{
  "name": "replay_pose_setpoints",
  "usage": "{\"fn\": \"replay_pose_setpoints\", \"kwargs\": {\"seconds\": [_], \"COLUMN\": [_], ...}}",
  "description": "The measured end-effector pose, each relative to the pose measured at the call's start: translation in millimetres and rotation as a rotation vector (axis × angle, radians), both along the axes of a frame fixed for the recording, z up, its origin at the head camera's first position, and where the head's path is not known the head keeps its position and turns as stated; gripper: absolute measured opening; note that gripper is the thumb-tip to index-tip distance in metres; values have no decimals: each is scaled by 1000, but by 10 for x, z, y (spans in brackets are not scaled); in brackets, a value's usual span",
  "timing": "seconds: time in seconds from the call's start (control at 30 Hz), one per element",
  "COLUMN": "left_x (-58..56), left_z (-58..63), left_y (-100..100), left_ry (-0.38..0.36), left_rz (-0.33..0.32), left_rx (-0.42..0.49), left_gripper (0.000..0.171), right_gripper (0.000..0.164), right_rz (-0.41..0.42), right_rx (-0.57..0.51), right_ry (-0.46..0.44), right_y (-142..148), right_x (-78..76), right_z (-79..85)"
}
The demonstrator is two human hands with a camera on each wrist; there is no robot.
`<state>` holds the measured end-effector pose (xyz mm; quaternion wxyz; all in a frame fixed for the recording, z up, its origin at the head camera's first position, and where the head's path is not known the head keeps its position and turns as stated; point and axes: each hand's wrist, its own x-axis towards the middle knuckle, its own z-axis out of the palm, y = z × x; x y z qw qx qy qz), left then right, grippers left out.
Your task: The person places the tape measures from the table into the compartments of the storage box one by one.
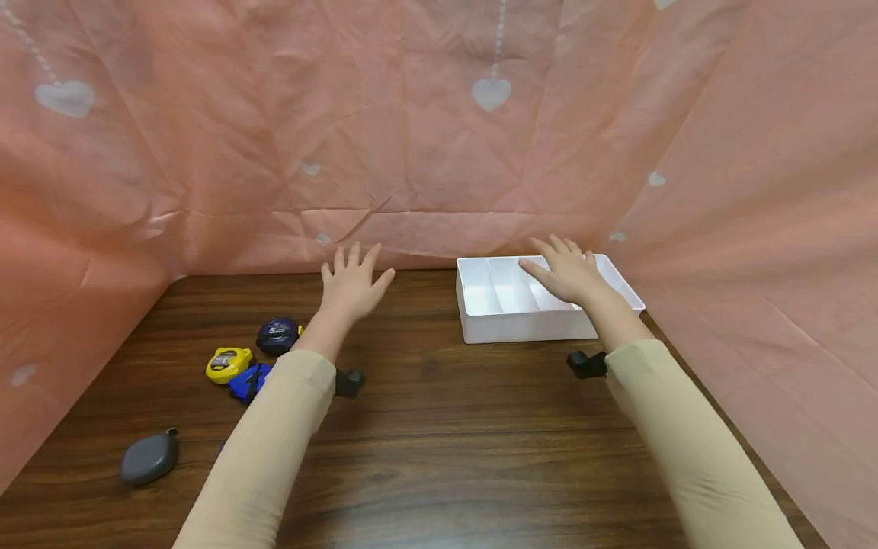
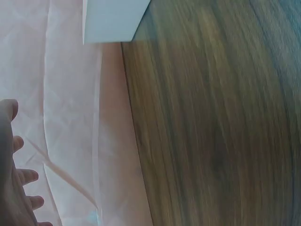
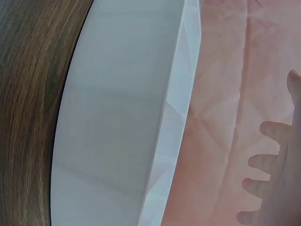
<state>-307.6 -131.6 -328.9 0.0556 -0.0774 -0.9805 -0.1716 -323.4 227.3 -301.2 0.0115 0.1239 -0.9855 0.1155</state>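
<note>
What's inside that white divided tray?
In the white tray, the two leftmost compartments show just white walls and floor; the right hand covers part of the rest, hiding whatever's there.

From the head, one view looks forward and down across the surface (image 1: 446, 457). Two closer wrist views, turned sideways, share the white tray (image 3: 108, 113).

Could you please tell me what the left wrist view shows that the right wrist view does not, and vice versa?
Only the left wrist view: the person's left grip, fingers apart at the picture's left edge, and an end corner of the white tray.

Only the right wrist view: the right grip, fingers apart at the right edge, and a slice of the tray's interior past its rim.

Both: part of the tray's outer wall, the wooden table and the pink cloth.
</note>
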Motion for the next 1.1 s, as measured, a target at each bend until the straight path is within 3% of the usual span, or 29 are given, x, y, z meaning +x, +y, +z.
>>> {"fn": "replay_pose_setpoints", "kwargs": {"seconds": [0.37,0.83,1.1], "left_x": [57,101,123], "left_z": [-149,-345,-419], "left_y": [209,469,608], "left_ry": [24,123,102], "left_rz": [-39,-70,-69], "left_rx": [91,308,416], "left_gripper": [66,61,60], "right_gripper": [79,76,72], "right_rz": [-18,-69,-90], "right_rx": [-95,-225,-303], "right_ry": [35,83,109], "right_y": [256,596,815], "right_x": [100,258,306], "right_z": [-30,-137,-238]}}
